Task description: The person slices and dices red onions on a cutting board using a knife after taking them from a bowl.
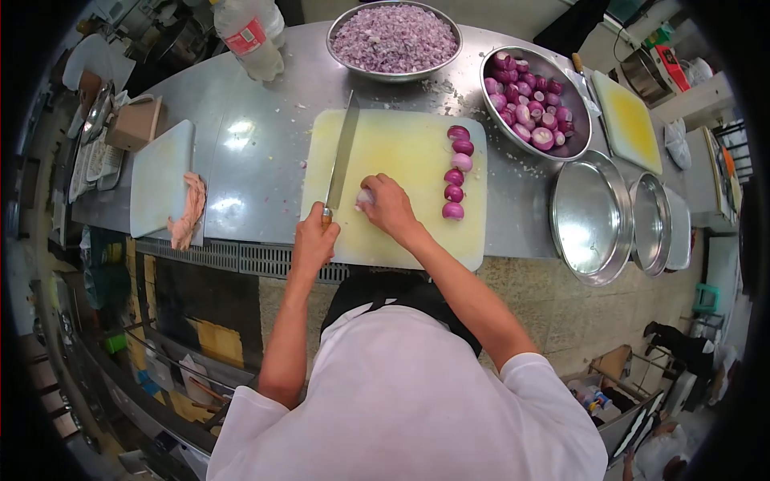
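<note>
My left hand (315, 239) is wrapped round the wooden handle of a long kitchen knife (344, 148), whose blade points away from me over the left part of a yellowish cutting board (401, 232). On the board just right of the blade, my right hand (387, 204) closes its fingers on a pale piece of onion (366, 196), partly hidden by the fingers. Several peeled red onions (457, 177) stand in a row along the board's right side. Beyond the board is a steel bowl (329, 40) heaped with chopped onion (393, 38).
A second steel bowl (486, 88) of whole red onions stands back right. Round steel pans (592, 216) sit at the table's right edge, near another yellow board (627, 120). At left are a plastic bottle (250, 40), a white board (163, 180) and a pinkish cloth (189, 210).
</note>
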`<move>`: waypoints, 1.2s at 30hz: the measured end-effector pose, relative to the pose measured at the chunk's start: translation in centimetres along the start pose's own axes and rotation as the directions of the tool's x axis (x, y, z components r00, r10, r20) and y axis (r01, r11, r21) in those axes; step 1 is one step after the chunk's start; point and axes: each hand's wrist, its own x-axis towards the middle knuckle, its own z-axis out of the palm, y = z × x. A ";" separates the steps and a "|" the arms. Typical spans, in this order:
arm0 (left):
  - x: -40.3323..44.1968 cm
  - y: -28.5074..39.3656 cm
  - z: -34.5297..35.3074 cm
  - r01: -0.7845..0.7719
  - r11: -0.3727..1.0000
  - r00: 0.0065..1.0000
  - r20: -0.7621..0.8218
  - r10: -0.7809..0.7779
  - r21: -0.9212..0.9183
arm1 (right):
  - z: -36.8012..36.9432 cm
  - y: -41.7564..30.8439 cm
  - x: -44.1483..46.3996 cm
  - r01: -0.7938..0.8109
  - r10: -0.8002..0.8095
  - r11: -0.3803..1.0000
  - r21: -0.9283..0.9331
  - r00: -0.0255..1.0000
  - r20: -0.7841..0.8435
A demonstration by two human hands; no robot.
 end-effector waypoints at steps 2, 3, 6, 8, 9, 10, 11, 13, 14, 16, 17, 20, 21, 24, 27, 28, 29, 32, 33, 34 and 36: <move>0.1 -0.4 -0.2 -0.005 0.999 1.000 0.007 0.005 0.048 | -0.3 0.2 -0.2 0.003 -0.001 0.999 0.046 0.999 -0.041; -0.2 -0.4 -0.3 0.000 0.999 1.000 -0.001 0.000 0.040 | -0.6 0.2 -0.7 0.011 -0.010 0.999 0.043 0.999 -0.031; -2.1 0.1 -0.2 -0.002 0.999 1.000 -0.001 0.002 -0.032 | -1.9 0.1 -3.3 0.069 -0.082 0.993 -0.097 0.988 -0.134; -3.3 0.5 0.1 -0.029 0.999 1.000 0.010 0.029 -0.036 | -2.4 -0.5 -4.7 0.114 -0.117 0.992 -0.054 0.990 -0.072; -3.7 0.7 0.3 -0.024 0.999 1.000 0.007 0.025 -0.038 | -2.5 -0.8 -5.2 0.115 -0.119 0.992 -0.053 0.991 -0.066; -4.1 1.0 0.5 -0.037 0.998 0.999 0.037 0.039 -0.050 | -2.7 -1.1 -5.5 0.114 -0.114 0.993 -0.001 0.992 -0.048; -4.3 1.2 0.7 -0.052 0.997 0.996 0.066 0.056 -0.062 | -2.8 -1.3 -5.6 0.112 -0.111 0.992 0.050 0.993 -0.032; -4.3 1.6 1.6 -0.065 0.997 0.995 0.072 0.068 -0.050 | -1.9 0.0 -5.2 0.104 -0.103 0.994 0.038 0.994 -0.028; -4.4 1.8 1.9 -0.077 0.996 0.993 0.083 0.080 -0.037 | -1.4 0.5 -5.1 0.091 -0.090 0.996 0.026 0.996 -0.027; -4.6 2.0 2.1 -0.088 0.996 0.992 0.095 0.088 0.004 | -1.7 0.3 -4.8 0.091 -0.091 0.996 0.025 0.996 -0.003; -4.8 2.0 2.2 -0.106 0.992 0.990 0.095 0.099 0.063 | -1.9 0.2 -4.7 0.088 -0.089 0.996 0.019 0.996 0.020; -4.5 1.6 3.0 -0.134 0.985 0.987 0.104 0.123 0.110 | -2.1 0.1 -4.8 0.059 -0.059 0.998 0.006 0.997 0.044; -4.1 1.1 3.5 -0.143 0.985 0.986 0.102 0.133 0.099 | -2.1 0.2 -4.8 0.057 -0.057 0.998 0.007 0.997 0.043; -0.5 -0.2 6.7 -0.405 0.890 0.901 -0.077 0.428 0.209 | -1.6 0.3 -4.8 0.071 -0.071 0.997 0.016 0.997 0.014; -0.2 1.4 5.4 -0.273 0.956 0.962 0.050 0.269 0.102 | -1.8 0.7 -5.0 0.076 -0.076 0.997 0.021 0.997 -0.015; -1.2 2.2 4.7 -0.276 0.956 0.961 0.054 0.272 0.103 | -1.7 0.8 -5.1 0.089 -0.088 0.995 0.041 0.996 -0.024; -2.8 2.8 3.9 -0.229 0.967 0.973 0.072 0.221 0.115 | -1.5 0.9 -5.1 0.100 -0.098 0.993 0.064 0.995 -0.035; -2.5 0.4 5.4 -0.182 0.974 0.981 0.092 0.170 0.133 | -1.6 0.8 -5.3 0.084 -0.081 0.994 0.075 0.996 -0.039; -2.3 0.3 6.0 -0.184 0.975 0.981 0.079 0.175 0.126 | -1.7 0.8 -5.4 0.080 -0.077 0.994 0.076 0.996 -0.038; -1.8 0.2 6.2 -0.184 0.975 0.981 0.080 0.175 0.127 | -1.7 0.8 -5.3 0.078 -0.075 0.994 0.082 0.996 -0.045; -0.7 0.7 6.3 -0.346 0.929 0.938 0.037 0.344 0.135 | -1.8 0.8 -5.4 0.079 -0.075 0.993 0.086 0.996 -0.052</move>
